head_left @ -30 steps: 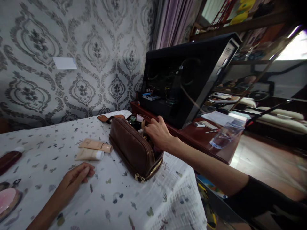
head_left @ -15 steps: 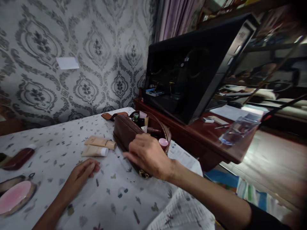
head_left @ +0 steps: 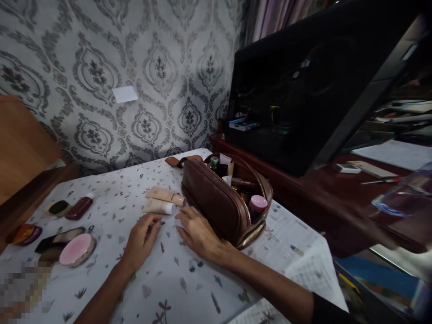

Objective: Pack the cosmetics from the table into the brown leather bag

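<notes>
My right hand (head_left: 200,234) rests just left of the brown makeup bag (head_left: 216,198), palm down with its fingers spread and nothing in them. Beside it, my left hand (head_left: 143,238) is low over the cloth, fingers loosely bent and apart, also holding nothing. Just beyond both hands lie two squeeze tubes side by side: a beige tube (head_left: 165,195) and a paler tube with a white cap (head_left: 158,206). The unzipped bag holds several cosmetics, among them a pink-lidded jar (head_left: 258,203) and a green-capped bottle (head_left: 213,163).
At the left lie a round pink compact (head_left: 77,250), a dark red bottle (head_left: 80,207), an orange-and-dark container (head_left: 25,234) and other cosmetics on the patterned tablecloth (head_left: 182,283). To the right, a large black case (head_left: 286,103) and a clear plastic bottle (head_left: 405,193) stand on a dark red desk.
My right hand has moved off the bag, leftward onto the cloth near the tubes. My left hand has come closer to it. The view has turned left, showing more cosmetics.
</notes>
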A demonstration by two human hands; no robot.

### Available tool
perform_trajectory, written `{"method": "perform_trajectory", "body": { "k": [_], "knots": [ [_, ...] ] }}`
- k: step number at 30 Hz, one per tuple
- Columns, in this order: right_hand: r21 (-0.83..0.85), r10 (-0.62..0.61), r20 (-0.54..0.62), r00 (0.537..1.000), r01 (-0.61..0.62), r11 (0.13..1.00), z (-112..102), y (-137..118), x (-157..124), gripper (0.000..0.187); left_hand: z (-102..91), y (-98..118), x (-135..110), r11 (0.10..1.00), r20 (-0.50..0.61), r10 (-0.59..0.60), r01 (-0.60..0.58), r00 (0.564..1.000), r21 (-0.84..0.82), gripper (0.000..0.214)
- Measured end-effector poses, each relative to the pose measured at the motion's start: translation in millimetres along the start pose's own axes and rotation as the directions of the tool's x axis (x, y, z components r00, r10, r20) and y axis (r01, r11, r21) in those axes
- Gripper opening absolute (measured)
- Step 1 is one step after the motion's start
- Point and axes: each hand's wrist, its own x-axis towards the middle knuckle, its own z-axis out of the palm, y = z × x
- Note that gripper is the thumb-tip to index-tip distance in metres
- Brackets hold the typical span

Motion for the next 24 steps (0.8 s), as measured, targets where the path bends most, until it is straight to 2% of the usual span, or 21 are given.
{"method": "perform_trajectory", "body": {
  "k": [3,5,7,11,15,20,24],
  "knots": [
    [0.100,0.140,-0.051,0.989,-0.135,0.986,14,-1,9,0.041,5.3,-10,2,0.982,-0.090,0.131,-0.116,0.987,0.151,0.032],
    [0.180,0.197,-0.063,0.978,-0.183,0.966,24,-2,14,0.050,9.7,-19,7,0.956,-0.106,0.191,-0.161,0.976,0.243,0.038],
    [0.261,0.233,-0.071,0.970,-0.208,0.943,33,-2,18,0.056,14.1,-28,13,0.923,-0.076,0.240,-0.203,0.968,0.326,0.049],
    [0.366,0.238,-0.108,0.965,-0.184,0.912,48,2,20,0.063,20.0,-39,24,0.848,0.074,0.261,-0.266,0.962,0.459,0.064],
    [0.421,0.203,-0.162,0.966,-0.118,0.899,57,8,16,0.064,14.9,-31,28,0.803,0.189,0.231,-0.296,0.955,0.517,0.062],
    [0.431,0.180,-0.201,0.963,-0.078,0.899,60,10,14,0.058,-4.5,-7,30,0.782,0.129,0.339,-0.355,0.932,0.512,0.033],
    [0.423,0.187,-0.212,0.959,-0.082,0.902,59,6,14,0.052,-9.5,1,35,0.780,0.109,0.371,-0.373,0.922,0.503,0.029]
  ]
}}
